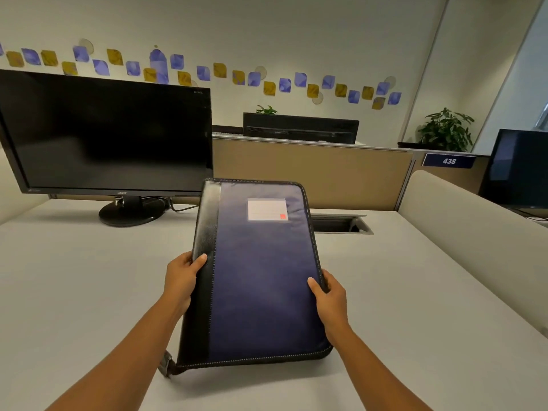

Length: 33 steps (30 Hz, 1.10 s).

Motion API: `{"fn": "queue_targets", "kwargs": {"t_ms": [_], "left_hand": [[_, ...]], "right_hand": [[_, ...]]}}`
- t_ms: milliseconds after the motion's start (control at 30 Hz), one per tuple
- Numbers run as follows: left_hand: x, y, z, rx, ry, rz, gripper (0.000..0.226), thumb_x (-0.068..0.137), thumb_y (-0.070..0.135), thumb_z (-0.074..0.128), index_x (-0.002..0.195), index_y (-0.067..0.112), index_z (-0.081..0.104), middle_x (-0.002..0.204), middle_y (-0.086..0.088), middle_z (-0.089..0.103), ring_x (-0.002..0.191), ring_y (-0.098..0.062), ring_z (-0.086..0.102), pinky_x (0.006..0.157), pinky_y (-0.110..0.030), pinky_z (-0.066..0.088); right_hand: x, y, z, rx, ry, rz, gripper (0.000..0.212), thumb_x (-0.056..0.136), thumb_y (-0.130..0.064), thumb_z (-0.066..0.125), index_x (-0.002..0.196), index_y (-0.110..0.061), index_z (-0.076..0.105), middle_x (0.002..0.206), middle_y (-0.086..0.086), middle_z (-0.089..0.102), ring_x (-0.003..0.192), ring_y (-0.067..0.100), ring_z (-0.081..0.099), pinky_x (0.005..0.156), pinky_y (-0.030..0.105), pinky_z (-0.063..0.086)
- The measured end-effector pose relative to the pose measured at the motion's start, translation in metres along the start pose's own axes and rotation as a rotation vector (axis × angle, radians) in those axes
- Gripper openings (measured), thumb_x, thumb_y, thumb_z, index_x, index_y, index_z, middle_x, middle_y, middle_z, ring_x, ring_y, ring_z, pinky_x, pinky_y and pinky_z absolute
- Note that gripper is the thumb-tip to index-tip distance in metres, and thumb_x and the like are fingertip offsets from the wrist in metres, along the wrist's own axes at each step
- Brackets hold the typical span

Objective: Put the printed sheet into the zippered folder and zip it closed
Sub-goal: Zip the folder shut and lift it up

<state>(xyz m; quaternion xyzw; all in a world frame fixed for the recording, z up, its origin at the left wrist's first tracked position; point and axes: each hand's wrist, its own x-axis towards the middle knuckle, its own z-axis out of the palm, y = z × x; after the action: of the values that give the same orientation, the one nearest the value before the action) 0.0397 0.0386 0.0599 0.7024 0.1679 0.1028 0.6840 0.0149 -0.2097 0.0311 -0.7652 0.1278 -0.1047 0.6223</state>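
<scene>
Pale surface (89,277) lies bare around the blue, black-spined zippered folder (261,277), zipped; left hand (181,280) and right hand (329,295) grasp its long edges.

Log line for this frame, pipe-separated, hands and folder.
folder: looks zipped, far end raised | left hand: grips spine edge | right hand: grips zipper edge | printed sheet: not in view

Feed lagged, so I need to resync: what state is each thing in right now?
Dark blue fabric zippered folder with black leather spine: closed, held up tilted.
Left grip: holds the folder's spine edge.
Right grip: holds the folder's zip edge.
Black flat monitor: screen dark.
Grey desk cable hatch: open.
</scene>
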Motion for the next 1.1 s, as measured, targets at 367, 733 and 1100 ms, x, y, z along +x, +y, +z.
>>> {"fn": "queue_targets", "kwargs": {"t_ms": [367,733,1100], "left_hand": [[0.02,-0.03,0.015,0.474,-0.216,-0.002,0.037,0.089,0.004,0.053,0.125,0.003,0.048,0.124,-0.018,0.057,0.109,-0.036,0.054,0.093,-0.041,0.043],[0.013,-0.053,0.032,0.856,-0.282,0.187,0.047,0.095,0.016,0.045,0.14,0.007,0.033,0.152,-0.015,0.025,0.14,-0.031,0.023,0.114,-0.04,0.02],[-0.026,-0.085,0.042,1.349,-0.315,0.331,0.068,0.092,0.058,0.018,0.147,0.022,0.002,0.158,-0.003,-0.001,0.145,-0.024,-0.003,0.116,-0.045,0.0]], "right_hand": [[0.01,0.022,0.006,-0.079,0.104,0.158,0.024,0.086,-0.019,0.063,0.105,-0.004,0.064,0.107,0.015,0.067,0.089,0.028,0.061,0.089,0.041,0.052],[0.009,0.025,0.008,-0.428,0.096,0.042,0.037,0.09,-0.023,0.056,0.122,-0.006,0.055,0.123,0.012,0.061,0.109,0.028,0.059,0.093,0.033,0.046],[-0.008,0.045,0.04,-1.054,-0.314,-0.275,0.06,0.095,-0.051,0.025,0.146,-0.024,0.012,0.157,0.003,0.005,0.145,0.021,0.0,0.116,0.047,-0.003]]}}
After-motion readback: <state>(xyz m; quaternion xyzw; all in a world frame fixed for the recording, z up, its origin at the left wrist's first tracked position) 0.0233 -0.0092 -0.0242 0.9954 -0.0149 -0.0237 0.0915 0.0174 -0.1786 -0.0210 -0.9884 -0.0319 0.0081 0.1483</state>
